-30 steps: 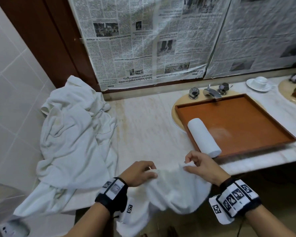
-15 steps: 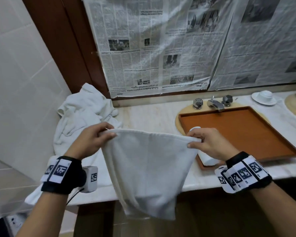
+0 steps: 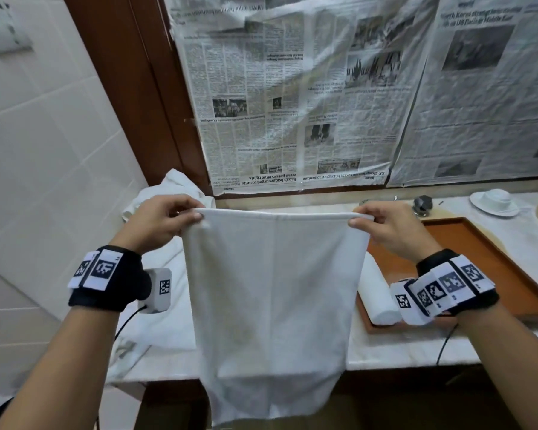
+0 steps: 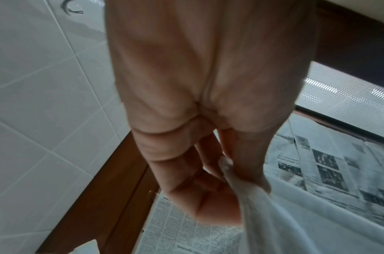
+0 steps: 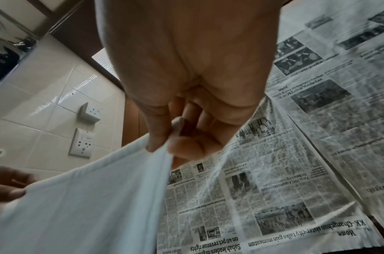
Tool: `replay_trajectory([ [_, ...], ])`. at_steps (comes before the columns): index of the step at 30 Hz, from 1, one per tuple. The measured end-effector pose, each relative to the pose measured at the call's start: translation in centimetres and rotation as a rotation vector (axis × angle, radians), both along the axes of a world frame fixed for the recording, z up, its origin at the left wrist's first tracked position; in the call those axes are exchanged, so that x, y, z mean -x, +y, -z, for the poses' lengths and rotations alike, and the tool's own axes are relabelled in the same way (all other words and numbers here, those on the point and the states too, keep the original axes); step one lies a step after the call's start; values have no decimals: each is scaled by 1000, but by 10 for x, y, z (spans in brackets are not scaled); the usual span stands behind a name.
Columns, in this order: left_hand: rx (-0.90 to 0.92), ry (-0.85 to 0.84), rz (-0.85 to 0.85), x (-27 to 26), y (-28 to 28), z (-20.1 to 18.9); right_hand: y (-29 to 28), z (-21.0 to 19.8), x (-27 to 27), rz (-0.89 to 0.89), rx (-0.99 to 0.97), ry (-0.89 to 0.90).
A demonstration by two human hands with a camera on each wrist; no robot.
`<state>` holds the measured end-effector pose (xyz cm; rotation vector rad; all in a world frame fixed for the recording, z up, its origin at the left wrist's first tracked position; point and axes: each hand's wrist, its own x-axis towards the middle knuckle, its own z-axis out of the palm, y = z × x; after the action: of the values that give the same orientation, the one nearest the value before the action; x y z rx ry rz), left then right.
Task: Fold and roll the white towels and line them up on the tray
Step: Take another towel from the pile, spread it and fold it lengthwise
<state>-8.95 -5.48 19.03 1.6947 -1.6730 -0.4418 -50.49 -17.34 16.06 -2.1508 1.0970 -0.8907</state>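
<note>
Above the desk (image 3: pixel 395 352) edge, a white towel (image 3: pixel 271 293) is hanging with its long axis straight down, stretched flat between the hands. Left hand (image 3: pixel 156 223) and right hand (image 3: pixel 389 229) are each pinching a top corner, level with each other. Behind the right wrist, a rolled towel (image 3: pixel 378 297) is lying on the tray (image 3: pixel 491 262).
</note>
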Motion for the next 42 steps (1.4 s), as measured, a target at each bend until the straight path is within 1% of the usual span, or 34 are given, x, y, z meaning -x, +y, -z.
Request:
replay_trajectory([
  [4, -31, 25, -47, 5, 6, -9, -3, -10, 3, 7, 43, 4],
  [8, -79, 15, -47, 0, 14, -3, -4, -11, -2, -23, 82, 56],
  [11, -59, 69, -28, -2, 17, 0, -5, -18, -6, 5, 102, -27],
  [13, -37, 86, -28, -5, 16, 2, -7, -20, -13, -9, 83, -26],
  [15, -17, 105, -32, -10, 11, 5, -13, -19, -21, 16, 75, -48],
  [17, -3, 32, -39, -17, 3, 10, -20, -16, -28, 36, 87, -8],
  [20, 23, -148, -74, -28, -15, 20, -33, -8, -40, 64, 121, 136],
  [23, 44, -268, -117, -38, -38, 29, -49, -2, -53, 123, 81, 216],
  [24, 42, -270, -128, -40, -47, 32, -56, 0, -56, 146, 64, 235],
  [27, 8, -210, -124, -44, -71, 35, -79, 6, -62, 205, 24, 300],
  [29, -23, -199, -119, -45, -89, 41, -94, 12, -67, 223, -37, 328],
  [32, -76, -235, -139, -51, -122, 56, -124, 25, -78, 225, -170, 283],
  [35, -143, -156, -161, -56, -160, 76, -162, 43, -91, 223, -248, 193],
  [39, -177, 89, -270, -56, -216, 102, -218, 73, -105, 238, -292, 110],
  [42, -212, 192, -357, -60, -255, 125, -258, 97, -115, 264, -335, 62],
])
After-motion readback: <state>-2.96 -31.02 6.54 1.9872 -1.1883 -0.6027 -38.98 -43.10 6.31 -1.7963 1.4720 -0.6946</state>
